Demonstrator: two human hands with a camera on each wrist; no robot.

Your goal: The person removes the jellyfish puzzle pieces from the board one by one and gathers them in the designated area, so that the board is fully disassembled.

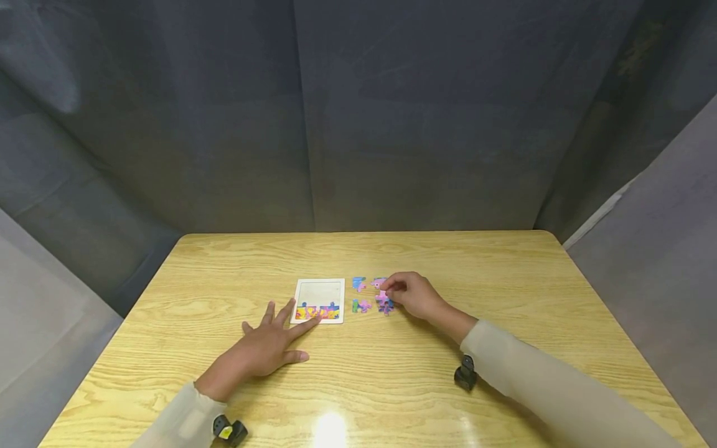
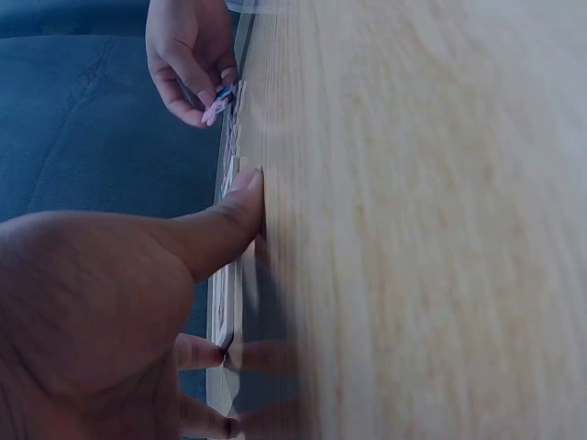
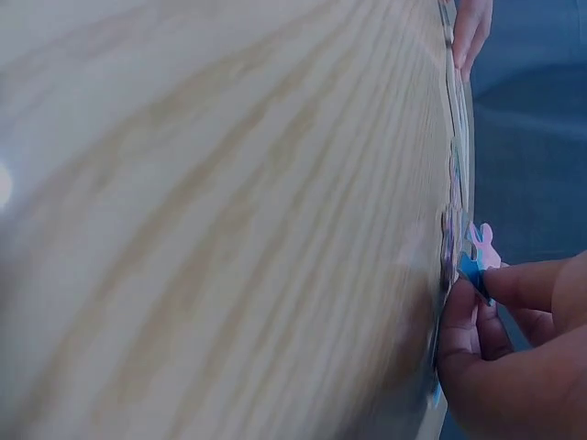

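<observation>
A square white puzzle tray (image 1: 320, 280) lies on the table, its lower strip filled with colourful joined pieces (image 1: 316, 313) and its upper part bare. My left hand (image 1: 266, 348) is spread flat, fingertips on the tray's left and lower edges. To the tray's right, my right hand (image 1: 417, 295) pinches a pink and blue jigsaw piece (image 3: 486, 246) between thumb and fingertips; the left wrist view also shows this piece (image 2: 218, 105). Close around that hand lie a blue and pink piece (image 1: 358, 284), a green and pink piece (image 1: 361, 305) and a dark purple piece (image 1: 386, 308).
The wooden table (image 1: 224, 261) carries the tray and loose pieces near its middle. Dark curtains (image 1: 392, 124) hang behind its far edge, with pale fabric (image 1: 661, 249) along the right side. Each wrist wears a small black camera (image 1: 465, 373).
</observation>
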